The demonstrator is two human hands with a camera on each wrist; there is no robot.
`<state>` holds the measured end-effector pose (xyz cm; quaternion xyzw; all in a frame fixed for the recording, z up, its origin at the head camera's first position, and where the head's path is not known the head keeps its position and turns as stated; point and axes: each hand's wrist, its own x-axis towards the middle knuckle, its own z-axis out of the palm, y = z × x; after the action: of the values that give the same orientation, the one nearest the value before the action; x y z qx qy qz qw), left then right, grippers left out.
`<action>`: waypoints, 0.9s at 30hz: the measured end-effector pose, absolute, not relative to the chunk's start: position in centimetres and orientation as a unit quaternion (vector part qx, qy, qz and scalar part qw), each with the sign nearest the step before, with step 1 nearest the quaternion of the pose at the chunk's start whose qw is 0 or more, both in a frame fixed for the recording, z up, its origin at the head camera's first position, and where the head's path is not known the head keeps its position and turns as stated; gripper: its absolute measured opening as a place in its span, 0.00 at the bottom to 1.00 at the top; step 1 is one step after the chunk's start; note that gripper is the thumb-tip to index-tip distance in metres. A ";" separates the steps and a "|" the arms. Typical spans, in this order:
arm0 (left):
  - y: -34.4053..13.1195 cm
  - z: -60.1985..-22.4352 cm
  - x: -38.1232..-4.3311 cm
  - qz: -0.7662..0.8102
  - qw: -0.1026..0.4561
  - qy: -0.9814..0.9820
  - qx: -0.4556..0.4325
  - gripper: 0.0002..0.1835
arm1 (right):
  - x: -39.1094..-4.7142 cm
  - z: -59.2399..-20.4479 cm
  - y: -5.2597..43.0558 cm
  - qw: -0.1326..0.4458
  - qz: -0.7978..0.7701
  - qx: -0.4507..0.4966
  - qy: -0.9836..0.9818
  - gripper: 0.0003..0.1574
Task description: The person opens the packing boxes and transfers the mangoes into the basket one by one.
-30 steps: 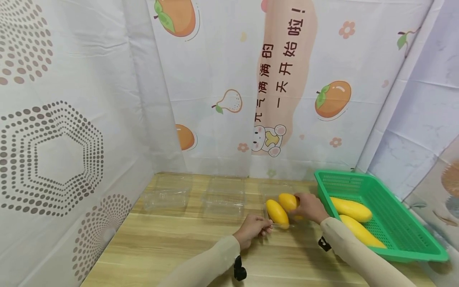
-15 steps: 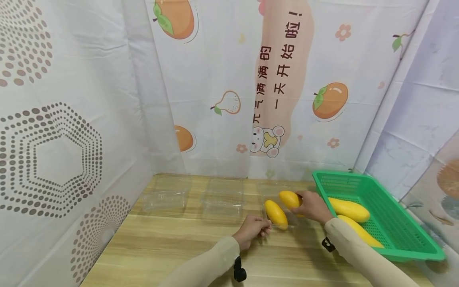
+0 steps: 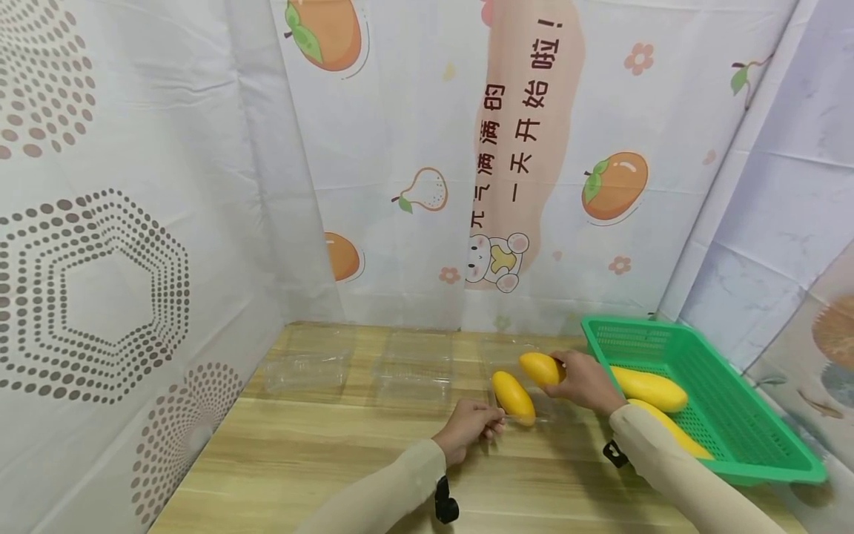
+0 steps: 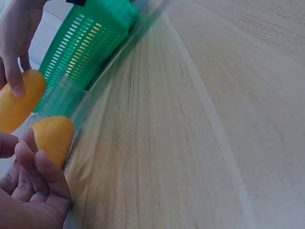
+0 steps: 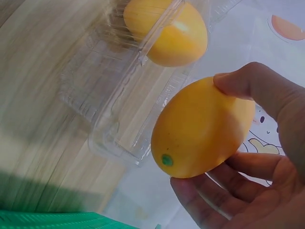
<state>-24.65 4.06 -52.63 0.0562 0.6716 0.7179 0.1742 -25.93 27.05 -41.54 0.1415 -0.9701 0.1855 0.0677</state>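
My right hand grips a yellow mango between thumb and fingers, above the right part of a clear plastic box. The right wrist view shows this mango's green stem spot and a gap between it and the box. A second mango lies in the left side of that box. At the box's near left corner, my left hand pinches the rim between thumb and forefinger. Its other fingers are curled in the left wrist view, close to the second mango.
To the right stands a green perforated basket holding two long yellow fruits. Two more clear plastic boxes, a middle one and a left one, sit on the wooden table. Printed curtains enclose the back and sides.
My right hand has raised its mango slightly and drawn it to the right, away from the second mango, widening the gap between them. The left hand has stayed at the box's rim.
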 end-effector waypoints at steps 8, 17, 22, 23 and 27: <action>4.0 -52.7 -24.7 0.723 0.175 0.666 0.061 0.12 | -26.1 -41.3 27.1 0.086 0.178 0.150 -0.969 0.36; 4.1 -53.0 -24.9 0.723 0.172 0.666 0.060 0.13 | -26.2 -40.6 27.2 0.106 0.188 0.154 -0.964 0.35; 4.1 -53.1 -24.9 0.728 0.171 0.661 0.063 0.12 | -26.2 -40.4 27.5 0.113 0.186 0.149 -0.965 0.36; 4.1 -53.0 -24.9 0.729 0.172 0.660 0.064 0.12 | -26.2 -40.3 27.6 0.114 0.183 0.148 -0.965 0.36; 4.1 -52.9 -24.9 0.730 0.180 0.656 0.062 0.12 | -26.2 -40.0 27.8 0.112 0.185 0.143 -0.966 0.35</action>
<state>-24.88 4.07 -52.90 0.0617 0.6559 0.7304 0.1804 -26.20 27.82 -40.02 0.1431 -0.9658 0.1853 0.1118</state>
